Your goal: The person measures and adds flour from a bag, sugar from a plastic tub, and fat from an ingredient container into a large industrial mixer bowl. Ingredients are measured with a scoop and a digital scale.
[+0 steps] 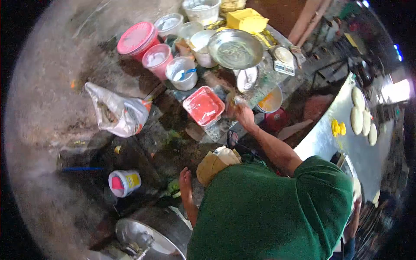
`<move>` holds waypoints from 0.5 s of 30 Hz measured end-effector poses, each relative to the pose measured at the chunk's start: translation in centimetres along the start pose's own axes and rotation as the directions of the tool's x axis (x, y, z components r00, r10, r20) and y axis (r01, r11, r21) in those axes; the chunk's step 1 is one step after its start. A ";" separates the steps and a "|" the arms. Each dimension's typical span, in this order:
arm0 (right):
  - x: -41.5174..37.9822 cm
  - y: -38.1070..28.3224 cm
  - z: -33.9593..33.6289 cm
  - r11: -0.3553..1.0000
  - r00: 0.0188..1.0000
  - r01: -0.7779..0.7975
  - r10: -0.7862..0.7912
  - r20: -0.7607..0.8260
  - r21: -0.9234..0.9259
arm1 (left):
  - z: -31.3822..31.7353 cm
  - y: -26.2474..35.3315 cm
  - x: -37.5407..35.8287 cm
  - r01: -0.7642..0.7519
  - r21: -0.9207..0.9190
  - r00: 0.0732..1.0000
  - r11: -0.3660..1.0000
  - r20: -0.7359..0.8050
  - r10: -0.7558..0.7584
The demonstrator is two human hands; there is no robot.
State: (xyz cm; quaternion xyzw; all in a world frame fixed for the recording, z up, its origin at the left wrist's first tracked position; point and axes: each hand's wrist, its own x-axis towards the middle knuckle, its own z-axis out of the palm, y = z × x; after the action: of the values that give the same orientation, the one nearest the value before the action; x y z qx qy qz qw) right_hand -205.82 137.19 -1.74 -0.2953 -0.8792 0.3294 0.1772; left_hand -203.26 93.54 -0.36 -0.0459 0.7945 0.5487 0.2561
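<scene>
My right hand (244,115) reaches over the front edge of the low worktable (265,84), its fingers closed around something small and pale that I cannot make out. Beside it sits a square red tub (203,105) dusted with white; behind are a pale oval item (247,79) and a wide metal bowl (235,49). Below the table edge stands a bucket (271,100) with orange contents. Low at my side, my left hand (186,184) hangs with fingers stretched and nothing visible in them. A brown and white bundle (218,164) shows at my waist.
Several plastic buckets (157,59), a yellow container (247,20) and a scale (284,66) crowd the far side. A white sack (119,112) and a bucket (125,183) stand left. Dough pieces (357,119) lie on a metal table (329,130); another person's arm (356,216) shows lower right.
</scene>
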 end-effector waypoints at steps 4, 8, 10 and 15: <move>-5.3 -0.4 -5.8 0.998 0.996 0.048 -0.051 0.072 0.048 | 1.5 7.2 2.1 -0.234 -0.037 0.966 0.972 0.102 0.236; -7.8 -3.8 -12.8 0.978 0.966 0.083 -0.127 0.227 0.192 | 4.9 16.2 2.7 -0.320 -0.165 0.913 0.933 0.211 0.350; -8.7 -6.4 -15.5 0.933 0.926 0.138 -0.241 0.290 0.334 | 6.7 19.7 2.7 -0.378 -0.183 0.855 0.908 0.306 0.418; -10.3 -13.1 -19.0 0.794 0.865 0.318 -0.466 0.184 0.517 | 11.9 23.8 2.2 -0.525 -0.224 0.704 0.821 0.428 0.567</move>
State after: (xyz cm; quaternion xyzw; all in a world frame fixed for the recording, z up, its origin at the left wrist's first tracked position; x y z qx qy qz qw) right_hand -193.66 131.68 19.73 0.0016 -0.8310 0.5290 0.1720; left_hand -209.32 114.03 15.67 0.3170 0.6599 0.6267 0.2669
